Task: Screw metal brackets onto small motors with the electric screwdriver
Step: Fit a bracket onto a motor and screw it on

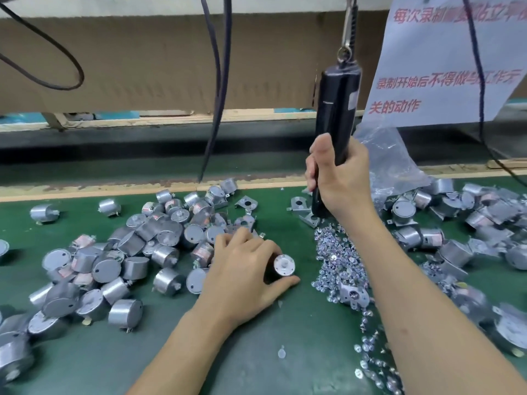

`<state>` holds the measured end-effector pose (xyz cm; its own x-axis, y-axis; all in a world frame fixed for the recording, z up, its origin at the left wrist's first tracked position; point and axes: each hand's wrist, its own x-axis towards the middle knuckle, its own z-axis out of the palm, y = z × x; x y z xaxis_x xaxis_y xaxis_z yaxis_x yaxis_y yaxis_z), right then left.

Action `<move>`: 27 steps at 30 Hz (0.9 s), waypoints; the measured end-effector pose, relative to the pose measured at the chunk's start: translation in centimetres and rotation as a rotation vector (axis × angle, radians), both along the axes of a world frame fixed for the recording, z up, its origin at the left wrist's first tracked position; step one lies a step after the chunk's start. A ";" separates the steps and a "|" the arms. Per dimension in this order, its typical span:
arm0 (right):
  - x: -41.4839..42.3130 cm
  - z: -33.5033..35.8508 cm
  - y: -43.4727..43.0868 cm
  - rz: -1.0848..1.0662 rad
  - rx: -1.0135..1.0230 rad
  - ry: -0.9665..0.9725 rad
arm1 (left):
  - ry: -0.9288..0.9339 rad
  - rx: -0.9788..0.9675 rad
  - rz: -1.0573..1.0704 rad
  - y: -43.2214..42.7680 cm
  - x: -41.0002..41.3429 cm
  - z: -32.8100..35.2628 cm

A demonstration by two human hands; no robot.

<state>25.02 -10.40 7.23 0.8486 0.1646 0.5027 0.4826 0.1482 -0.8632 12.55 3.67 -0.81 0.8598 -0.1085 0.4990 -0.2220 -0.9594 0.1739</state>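
Observation:
My left hand (245,266) grips a small round silver motor (283,265) on the green mat, thumb under it, its shaft end turned toward me. My right hand (339,178) holds the black electric screwdriver (338,109) upright; it hangs from a clip and cord above, and its tip points down at metal brackets (302,209) lying by the mat's far edge. A long heap of small shiny screws (339,260) runs under my right forearm.
A pile of loose motors (128,258) covers the left of the mat (228,352). More motors with brackets (470,223) lie at the right beside a clear plastic bag (390,161). Black cables (219,81) hang ahead, and a paper notice (445,61) hangs at the top right.

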 end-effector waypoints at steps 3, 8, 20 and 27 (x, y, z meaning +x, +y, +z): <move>0.2 -0.3 0.0 -0.005 0.011 0.013 | 0.028 -0.013 0.033 0.3 -0.4 0.0; 0.4 -0.6 0.0 -0.026 0.015 -0.007 | 0.047 -0.003 0.081 0.0 -0.8 0.3; 0.8 -1.4 0.1 -0.079 0.010 0.030 | -0.004 -0.178 0.221 0.1 -0.6 0.2; 0.8 -1.4 0.1 -0.087 0.014 0.038 | -0.010 -0.063 0.350 0.7 -0.3 -0.2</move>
